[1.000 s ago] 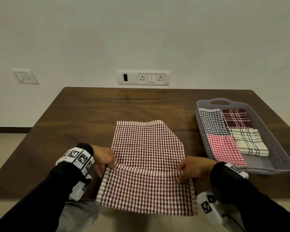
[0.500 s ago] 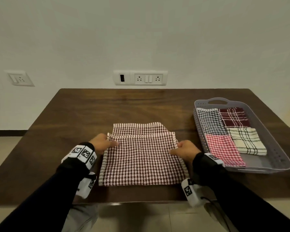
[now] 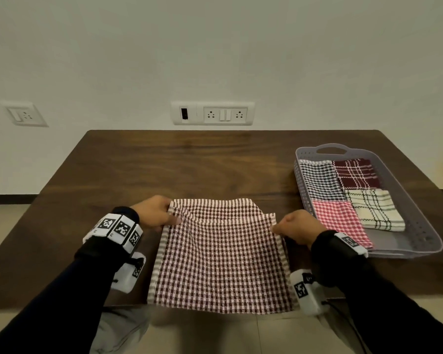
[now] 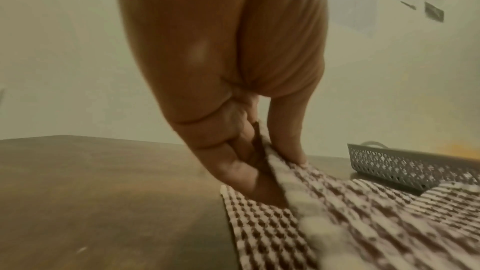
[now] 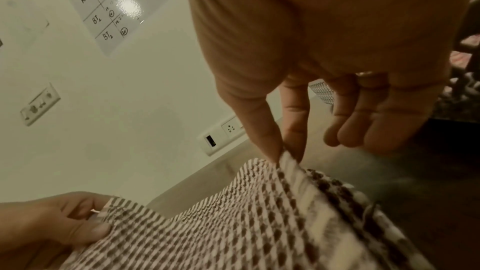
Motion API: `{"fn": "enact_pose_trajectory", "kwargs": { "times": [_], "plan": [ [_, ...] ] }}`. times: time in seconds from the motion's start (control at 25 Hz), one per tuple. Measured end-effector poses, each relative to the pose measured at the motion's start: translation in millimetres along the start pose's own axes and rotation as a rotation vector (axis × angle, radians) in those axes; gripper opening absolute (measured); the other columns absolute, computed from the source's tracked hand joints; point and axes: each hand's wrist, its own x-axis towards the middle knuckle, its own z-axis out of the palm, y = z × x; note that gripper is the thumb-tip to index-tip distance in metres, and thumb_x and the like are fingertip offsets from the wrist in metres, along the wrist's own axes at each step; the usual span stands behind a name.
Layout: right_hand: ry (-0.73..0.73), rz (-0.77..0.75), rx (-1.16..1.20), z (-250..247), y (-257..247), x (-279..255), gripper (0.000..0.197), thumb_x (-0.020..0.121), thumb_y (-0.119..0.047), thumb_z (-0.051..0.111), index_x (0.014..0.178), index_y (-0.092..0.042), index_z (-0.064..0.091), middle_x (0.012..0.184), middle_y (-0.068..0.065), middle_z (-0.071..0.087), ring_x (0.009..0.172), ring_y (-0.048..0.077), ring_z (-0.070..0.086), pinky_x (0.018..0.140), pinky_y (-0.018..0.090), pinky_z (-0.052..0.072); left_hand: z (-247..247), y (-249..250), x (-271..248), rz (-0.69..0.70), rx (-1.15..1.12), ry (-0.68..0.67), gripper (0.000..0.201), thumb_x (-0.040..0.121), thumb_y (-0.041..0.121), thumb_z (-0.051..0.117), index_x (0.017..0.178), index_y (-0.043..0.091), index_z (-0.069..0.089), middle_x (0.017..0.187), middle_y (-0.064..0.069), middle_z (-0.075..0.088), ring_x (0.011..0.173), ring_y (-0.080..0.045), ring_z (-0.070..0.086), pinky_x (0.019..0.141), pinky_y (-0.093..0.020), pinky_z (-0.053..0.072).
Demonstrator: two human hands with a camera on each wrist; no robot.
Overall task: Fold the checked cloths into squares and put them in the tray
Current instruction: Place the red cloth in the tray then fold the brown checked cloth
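Observation:
A brown-and-white checked cloth (image 3: 220, 259) lies folded over on the dark wooden table (image 3: 189, 162), its near edge hanging over the table's front. My left hand (image 3: 161, 213) pinches the far left corner of the cloth (image 4: 272, 157). At the far right corner, my right hand (image 3: 289, 226) pinches the cloth (image 5: 285, 157) between thumb and forefinger. A grey perforated tray (image 3: 420, 226) at the right holds several folded checked cloths: black (image 3: 317, 180), maroon (image 3: 356, 172), red (image 3: 338, 221) and cream (image 3: 374, 210).
Wall sockets (image 3: 212, 114) sit behind the table's far edge. The back and left of the table show bare wood. The tray's near end (image 3: 394, 244) shows bare grey floor.
Both hands lifted the near edge of the cloth and carried it away from me over the far half. The fold now lies at the table's front edge.

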Motion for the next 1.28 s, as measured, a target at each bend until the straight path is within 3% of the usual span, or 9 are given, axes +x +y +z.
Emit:
{"fn": "enact_pose_trajectory", "kwargs": {
  "times": [0.16,0.28,0.48,0.6,0.76,0.92,1.08,1.2,1.28],
  "plan": [
    [0.152,-0.054,0.075,-6.2,-2.3,2.5,0.031,0.092,-0.021,0.063,0.066,-0.008,0.053,0.068,0.01,0.055,0.068,0.024,0.055,0.071,0.038,0.052,-12.5,8.9,-0.4,0.154,-0.232,0.132,0.016,0.09,0.003,0.067,0.105,0.007,0.065,0.106,-0.01,0.074,0.103,-0.025,0.07,0.092,-0.039,0.056],
    [0.253,-0.093,0.06,-4.9,-1.2,9.2,0.034,0.092,-0.02,0.06,0.062,-0.011,0.046,0.06,0.005,0.05,0.062,0.023,0.051,0.067,0.034,0.045,-11.7,1.4,8.8,0.062,-0.222,0.173,0.019,0.09,0.008,0.068,0.109,0.006,0.065,0.106,-0.01,0.074,0.102,-0.027,0.07,0.093,-0.044,0.055],
    [0.071,0.049,-0.258,24.7,11.7,25.5,0.045,0.086,-0.047,0.058,0.108,-0.008,0.055,0.123,0.019,0.058,0.11,0.035,0.056,0.088,0.038,0.047,20.0,-3.6,19.7,-0.1,-0.054,0.212,0.013,0.097,0.019,0.06,0.086,0.014,0.058,0.091,-0.006,0.067,0.079,-0.018,0.065,0.068,-0.031,0.055],
    [0.052,0.045,-0.27,27.2,10.0,27.7,0.036,0.09,-0.042,0.059,0.104,-0.01,0.053,0.112,0.013,0.059,0.103,0.032,0.058,0.082,0.035,0.048,19.6,-6.6,24.1,-0.137,-0.089,0.229,0.012,0.099,0.022,0.058,0.09,0.014,0.059,0.105,-0.013,0.069,0.098,-0.028,0.067,0.085,-0.041,0.056],
    [0.02,0.039,0.074,23.0,5.0,28.9,0.029,0.087,-0.025,0.06,0.066,-0.013,0.045,0.068,0.004,0.048,0.068,0.022,0.052,0.068,0.036,0.047,19.0,-9.1,29.1,-0.144,-0.071,0.211,0.011,0.1,0.02,0.056,0.089,0.015,0.057,0.104,-0.011,0.067,0.092,-0.025,0.066,0.086,-0.041,0.055],
    [-0.01,0.039,0.475,22.2,2.2,22.7,0.012,0.085,-0.012,0.065,0.081,-0.006,0.056,0.088,0.006,0.059,0.088,0.021,0.056,0.076,0.035,0.044,19.2,-10.5,31.8,-0.139,-0.055,0.214,0.008,0.1,0.019,0.056,0.095,0.013,0.058,0.108,-0.014,0.068,0.087,-0.023,0.064,0.082,-0.039,0.055],
    [0.056,-0.169,0.727,25.8,2.5,20.1,0.032,0.075,0.001,0.07,0.059,-0.015,0.048,0.072,0.006,0.057,0.076,0.023,0.055,0.07,0.036,0.046,18.3,-10.1,30.5,-0.145,-0.053,0.198,0.011,0.099,0.02,0.056,0.1,0.01,0.06,0.107,-0.013,0.069,0.093,-0.026,0.068,0.085,-0.04,0.056],
    [0.189,-0.497,0.448,25.9,1.4,10.5,0.03,0.072,0.004,0.069,0.057,-0.009,0.047,0.095,0.003,0.067,0.096,0.005,0.064,0.086,0.022,0.048,16.5,-10.3,30.5,-0.157,-0.061,0.191,0.013,0.099,0.02,0.057,0.103,0.009,0.059,0.109,-0.014,0.069,0.1,-0.029,0.069,0.091,-0.045,0.057],
    [0.279,-0.63,0.209,28.6,3.8,8.7,0.028,0.072,0.003,0.068,0.058,-0.007,0.046,0.091,0.0,0.063,0.095,-0.004,0.06,0.078,0.014,0.044,16.0,-10.6,31.2,-0.166,-0.07,0.182,0.015,0.098,0.021,0.058,0.106,0.007,0.059,0.11,-0.014,0.069,0.1,-0.03,0.069,0.091,-0.048,0.056]
  ]
}}
